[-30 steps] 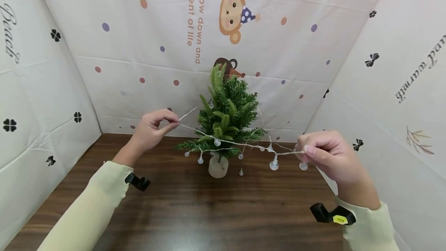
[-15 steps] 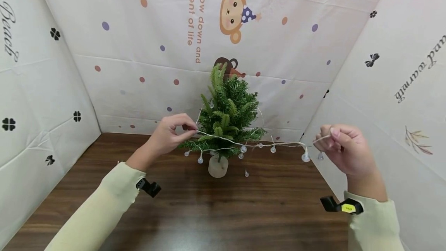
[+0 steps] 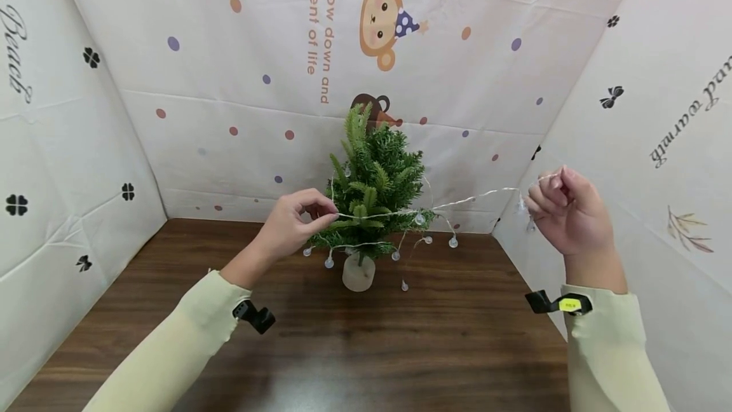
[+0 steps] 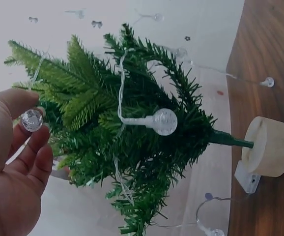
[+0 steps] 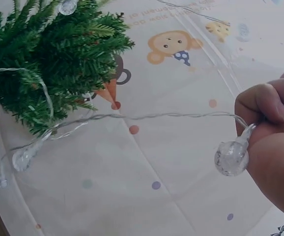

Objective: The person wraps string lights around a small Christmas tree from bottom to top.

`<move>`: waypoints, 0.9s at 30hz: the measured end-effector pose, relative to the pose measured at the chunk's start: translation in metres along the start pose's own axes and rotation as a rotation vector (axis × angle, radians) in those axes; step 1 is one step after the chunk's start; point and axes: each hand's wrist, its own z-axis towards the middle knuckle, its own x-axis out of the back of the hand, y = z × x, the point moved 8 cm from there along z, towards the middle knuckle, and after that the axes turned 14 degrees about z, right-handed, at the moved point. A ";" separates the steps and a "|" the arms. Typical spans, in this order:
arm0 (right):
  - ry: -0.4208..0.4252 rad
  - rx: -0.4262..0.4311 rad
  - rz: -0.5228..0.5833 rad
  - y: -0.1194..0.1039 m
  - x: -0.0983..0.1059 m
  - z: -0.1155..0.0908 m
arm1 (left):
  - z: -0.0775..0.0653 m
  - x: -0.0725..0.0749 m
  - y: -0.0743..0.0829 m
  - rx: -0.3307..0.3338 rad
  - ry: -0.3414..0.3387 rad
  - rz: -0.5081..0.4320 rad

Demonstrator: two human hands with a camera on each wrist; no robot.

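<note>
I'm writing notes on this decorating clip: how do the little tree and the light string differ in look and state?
The tree is green and bushy; the light string is thin, with clear round bulbs.
The tree stands on its pale base; the string is stretched between the left hand and right hand.
Both are in front of the printed backdrop.

Your sleeves (image 3: 166, 336) are pale yellow-green; your right wrist camera (image 3: 539, 302) is black with a yellow label (image 3: 570, 305). The worktop (image 3: 366, 348) has brown wood streaks. Near its far edge, the tree (image 3: 394, 167) is green with lighter sprigs, and its base (image 3: 358, 274) is cream. Your string lights (image 4: 165, 122) are clear. Beyond this edge, the white cloth (image 3: 229, 164) has orange, red and purple dots.
</note>
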 end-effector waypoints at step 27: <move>0.390 -0.018 -0.285 -0.024 0.034 0.043 | 0.067 -0.010 0.144 -0.225 0.107 0.178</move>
